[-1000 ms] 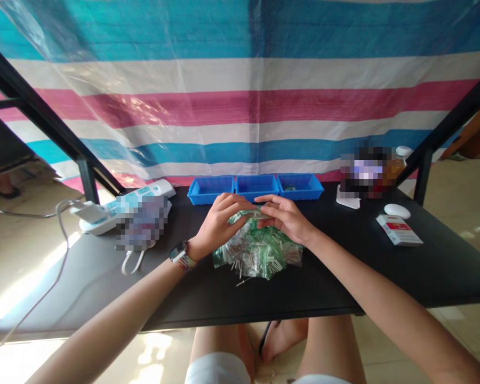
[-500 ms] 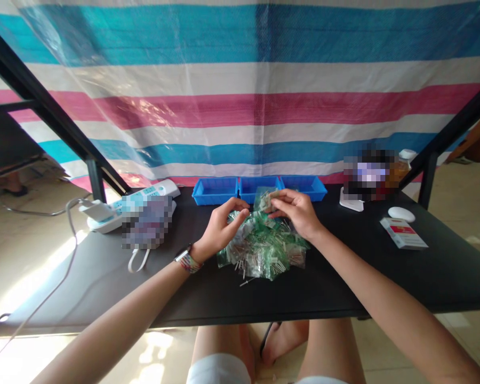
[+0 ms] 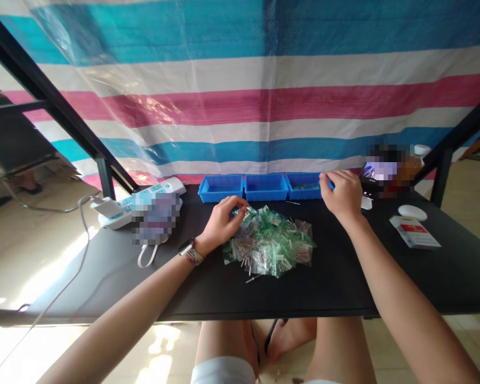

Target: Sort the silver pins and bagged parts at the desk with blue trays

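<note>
Striped tarp (image 3: 240, 106) in blue, white and pink as backdrop, hung close behind a black table (image 3: 344, 277) framed by dark metal posts. At the middle of the table, a pile of green packets (image 3: 270, 248), seemingly filled with small metal pins, heaped loosely, with one loose pin (image 3: 253, 278) just off its near edge. Touching the pile's far-left corner, the left hand (image 3: 222, 221): fingers curled narrow, tips down on the topmost packets, probably to steady the slippery heap; a pinch on any single packet impossible to tell. Wristband (image 3: 191, 252) on that wrist, near-left of the pile. Beyond the pile, against the tarp, a row of three blue trays (image 3: 266, 194), set side by side within easy reach. Beyond and right of the pile, the right hand (image 3: 344, 194) at the outer corner of the rightmost tray (image 3: 300, 194), knuckles toward the camera, fingers bent over the rim and masking anything beneath, so holding or empty, cannot tell. Something greenish inside that tray, too small to make out. Far left of the pile, a white power strip (image 3: 164, 188); far right, a white oval object (image 3: 412, 212) and a red-and-white box (image 3: 415, 232), well apart from both hands.
</note>
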